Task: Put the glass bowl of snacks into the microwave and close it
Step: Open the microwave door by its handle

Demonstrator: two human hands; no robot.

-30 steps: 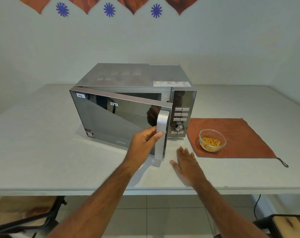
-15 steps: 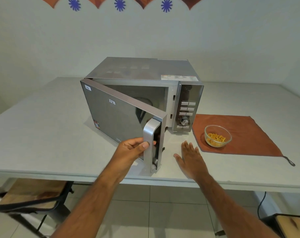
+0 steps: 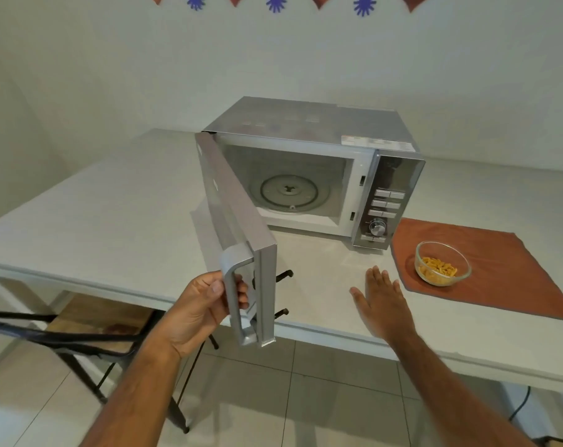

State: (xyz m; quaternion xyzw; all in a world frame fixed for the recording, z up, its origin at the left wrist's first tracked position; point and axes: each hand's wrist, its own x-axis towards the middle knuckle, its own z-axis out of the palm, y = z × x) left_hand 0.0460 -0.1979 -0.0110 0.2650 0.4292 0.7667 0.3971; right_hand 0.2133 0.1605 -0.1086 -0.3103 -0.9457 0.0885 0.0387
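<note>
A silver microwave (image 3: 309, 124) stands on the white table (image 3: 96, 221). Its door (image 3: 231, 217) is swung wide open to the left, showing the round glass turntable (image 3: 289, 193) inside the bare cavity. My left hand (image 3: 202, 309) grips the door handle (image 3: 236, 298) near the table's front edge. My right hand (image 3: 383, 301) rests flat on the table, fingers spread, holding nothing. The glass bowl (image 3: 442, 263) with yellow snacks sits to the right of that hand on a rust-brown cloth (image 3: 499, 272), just right of the microwave's control panel (image 3: 384, 204).
A wooden stool with black legs (image 3: 90, 321) stands under the table at the left. A dark cable (image 3: 520, 404) hangs below the table at the right. The white wall rises behind the microwave. Tiled floor lies below.
My left hand has pulled the door from barely ajar to wide open, toward me and to the left. The cavity and turntable have come into sight. My right hand has stayed flat on the table.
</note>
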